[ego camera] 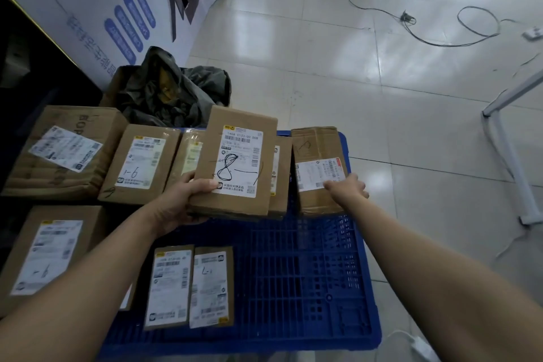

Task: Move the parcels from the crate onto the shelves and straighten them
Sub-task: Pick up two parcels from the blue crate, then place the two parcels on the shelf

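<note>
Nearest to the camera, the blue crate [296, 279] is standing on the tiled floor [367, 82], and much of its lattice bottom is showing. Two small parcels [169, 286] are lying flat side by side in its near left part, with their labels up. Just left of the crate, another labelled parcel [50, 256] is lying on a dark surface.

Over the middle of the crate, the left hand [182, 200] is holding the parcel marked 8 [235, 161] by its near left corner. The thumb is pressing on the top beside the label and the fingers are curling under it. This parcel is lifted above a thin parcel [280, 179] that is partly hidden behind it.

The right hand [346, 189] is reaching to the worn parcel [318, 156] in the far right corner of the crate and is touching its near edge at the label. It cannot be told whether the fingers are closing around it.

Further left, a parcel marked 9-1 [141, 164] and a large box [58, 153] are lying next to each other. Behind them, a dark crumpled bag [176, 91] is sitting in an open carton. On the far floor a cable [426, 41] is lying in loops.
</note>
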The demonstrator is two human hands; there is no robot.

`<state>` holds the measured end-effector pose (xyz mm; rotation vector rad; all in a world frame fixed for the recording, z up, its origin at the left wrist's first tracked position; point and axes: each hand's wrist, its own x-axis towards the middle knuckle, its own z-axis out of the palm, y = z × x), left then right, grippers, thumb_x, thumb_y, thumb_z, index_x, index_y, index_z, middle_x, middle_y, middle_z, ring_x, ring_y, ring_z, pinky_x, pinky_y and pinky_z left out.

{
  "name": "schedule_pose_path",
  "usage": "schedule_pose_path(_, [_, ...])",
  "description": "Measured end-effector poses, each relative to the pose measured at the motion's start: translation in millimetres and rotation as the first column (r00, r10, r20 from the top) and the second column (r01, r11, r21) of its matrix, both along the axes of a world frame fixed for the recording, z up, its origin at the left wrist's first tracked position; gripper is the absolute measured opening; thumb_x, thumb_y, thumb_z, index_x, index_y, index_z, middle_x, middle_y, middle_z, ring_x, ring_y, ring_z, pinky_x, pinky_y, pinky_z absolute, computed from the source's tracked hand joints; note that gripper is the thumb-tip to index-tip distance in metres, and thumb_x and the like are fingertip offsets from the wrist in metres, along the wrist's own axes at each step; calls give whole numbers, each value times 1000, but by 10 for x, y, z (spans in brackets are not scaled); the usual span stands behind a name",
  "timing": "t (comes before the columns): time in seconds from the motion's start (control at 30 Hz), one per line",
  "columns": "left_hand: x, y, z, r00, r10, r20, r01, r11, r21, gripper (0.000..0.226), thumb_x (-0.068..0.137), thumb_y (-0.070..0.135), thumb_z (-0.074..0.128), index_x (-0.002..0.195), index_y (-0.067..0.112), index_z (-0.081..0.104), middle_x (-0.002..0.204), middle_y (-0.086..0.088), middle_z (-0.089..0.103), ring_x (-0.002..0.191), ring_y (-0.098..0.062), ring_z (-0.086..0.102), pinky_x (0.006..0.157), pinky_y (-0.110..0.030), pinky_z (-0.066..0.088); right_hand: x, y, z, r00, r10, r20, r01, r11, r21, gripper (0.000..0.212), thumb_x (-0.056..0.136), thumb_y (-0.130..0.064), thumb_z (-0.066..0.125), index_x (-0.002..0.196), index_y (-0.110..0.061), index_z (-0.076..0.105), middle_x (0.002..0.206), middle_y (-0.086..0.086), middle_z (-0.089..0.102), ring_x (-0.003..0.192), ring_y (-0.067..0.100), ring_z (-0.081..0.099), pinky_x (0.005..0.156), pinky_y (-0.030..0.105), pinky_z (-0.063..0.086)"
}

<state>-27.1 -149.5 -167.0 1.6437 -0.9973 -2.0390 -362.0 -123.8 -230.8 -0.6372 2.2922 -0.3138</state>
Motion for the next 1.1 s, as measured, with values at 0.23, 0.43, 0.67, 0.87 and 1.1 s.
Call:
schedule_pose_path(0.23, [-384,-106,-168,995,69,-67,-70,997,-15,85,44,43,80,121,23,51,122,-13,59,97,-25,60,71,-42,56,-459,-51,-187,925,36,378,-18,998,-53,55,86,-27,69,132,-6,47,127,12,59,108,27,61,92,44,54])
schedule_pose_path(0.43, [-563,-99,-325,994,81,-66,-83,996,-17,93,40,45,83,124,23,50,118,-11,61,94,-24,61,67,-40,56,-617,-63,-317,765,29,643,-4,999,-40,55,87,-26,70,134,-14,46,121,10,62,101,26,64,70,36,57])
schedule_pose_path(0.67, [-572,-92,-397,996,80,-40,-82,996,-39,100,33,52,86,122,21,54,105,-10,65,88,-23,61,78,-44,53,-611,-128,-451,668,-41,743,105,994,-40,57,87,-22,67,136,-26,39,118,11,62,102,29,62,78,46,56])
schedule_pose_path(0.87, [-614,-80,-387,994,104,-18,-105,994,-38,80,42,50,78,114,21,57,90,-5,66,75,-19,61,75,-41,52,-468,-154,-413,605,-76,793,178,983,-41,62,86,-14,66,139,-25,34,123,14,60,106,32,62,76,47,56])
schedule_pose_path(1.1, [-639,-21,-321,991,124,-41,-126,991,-46,79,48,47,76,120,23,54,111,-10,64,94,-25,61,79,-46,53,-445,-164,-332,628,-23,778,287,936,-204,81,82,-5,69,147,-30,26,125,13,57,104,36,63,86,56,54])
